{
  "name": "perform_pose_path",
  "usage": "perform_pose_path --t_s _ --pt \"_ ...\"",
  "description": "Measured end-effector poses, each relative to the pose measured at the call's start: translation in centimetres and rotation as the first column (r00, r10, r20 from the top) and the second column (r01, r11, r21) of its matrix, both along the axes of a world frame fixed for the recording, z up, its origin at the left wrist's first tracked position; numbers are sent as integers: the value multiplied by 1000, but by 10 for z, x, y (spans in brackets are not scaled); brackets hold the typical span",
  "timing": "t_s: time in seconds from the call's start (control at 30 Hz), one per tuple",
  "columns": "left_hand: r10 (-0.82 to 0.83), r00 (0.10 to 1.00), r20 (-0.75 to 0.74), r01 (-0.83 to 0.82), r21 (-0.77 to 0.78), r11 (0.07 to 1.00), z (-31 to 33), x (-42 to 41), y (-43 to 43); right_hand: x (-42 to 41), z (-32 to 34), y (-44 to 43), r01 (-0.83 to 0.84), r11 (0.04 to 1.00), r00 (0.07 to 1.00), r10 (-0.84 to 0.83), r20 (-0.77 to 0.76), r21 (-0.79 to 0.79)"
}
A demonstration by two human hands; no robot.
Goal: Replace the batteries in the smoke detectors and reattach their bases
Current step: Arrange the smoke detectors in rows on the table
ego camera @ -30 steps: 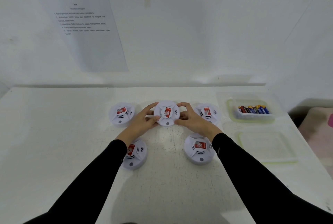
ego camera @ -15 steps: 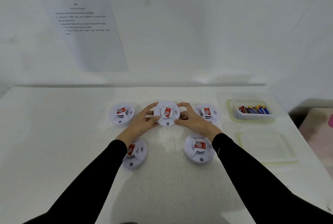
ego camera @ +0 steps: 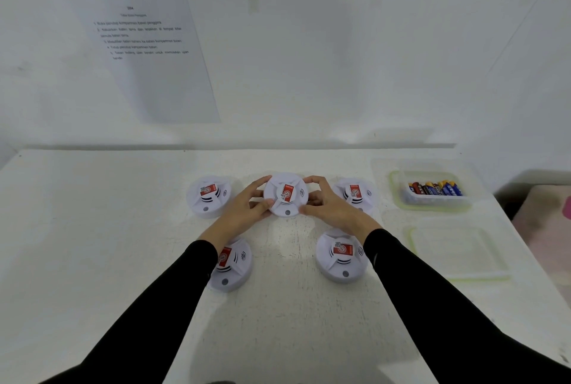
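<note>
Several round white smoke detectors with red labels lie on the white table (ego camera: 92, 244). My left hand (ego camera: 247, 207) and my right hand (ego camera: 327, 206) grip the middle back detector (ego camera: 285, 193) by its rim from either side. Other detectors sit at the back left (ego camera: 208, 196), the back right (ego camera: 355, 193), the front left (ego camera: 233, 263) partly under my left sleeve, and the front right (ego camera: 340, 255). A clear tub (ego camera: 431, 203) at the right holds several batteries (ego camera: 435, 188).
An empty clear container (ego camera: 457, 252) lies in front of the battery tub near the table's right edge. Printed sheets (ego camera: 145, 44) hang on the white wall behind the table. A pinkish surface (ego camera: 543, 223) shows beyond the right edge.
</note>
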State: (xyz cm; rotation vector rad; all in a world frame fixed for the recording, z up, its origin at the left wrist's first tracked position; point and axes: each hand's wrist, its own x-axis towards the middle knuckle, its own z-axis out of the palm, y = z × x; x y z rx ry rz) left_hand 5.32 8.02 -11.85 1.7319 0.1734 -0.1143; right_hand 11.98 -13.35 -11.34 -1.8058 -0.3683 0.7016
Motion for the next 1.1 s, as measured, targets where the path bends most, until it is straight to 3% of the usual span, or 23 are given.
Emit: perform_pose_path --t_s 0.43,0.6,0.83,1.1 --pt "-11 1000 6 10 52 999 -5 1 3 0 -3 0 5 1000 1000 -5 -2 3" --pt "-40 999 -3 39 286 957 -8 4 7 -4 -4 1 41 999 999 -41 -1 -19" --pt "-83 995 -47 96 481 871 -15 11 16 -11 7 9 87 992 996 -88 -11 -92" --pt "-103 993 -58 118 496 861 -8 10 15 -13 13 19 123 940 990 -94 104 -318"
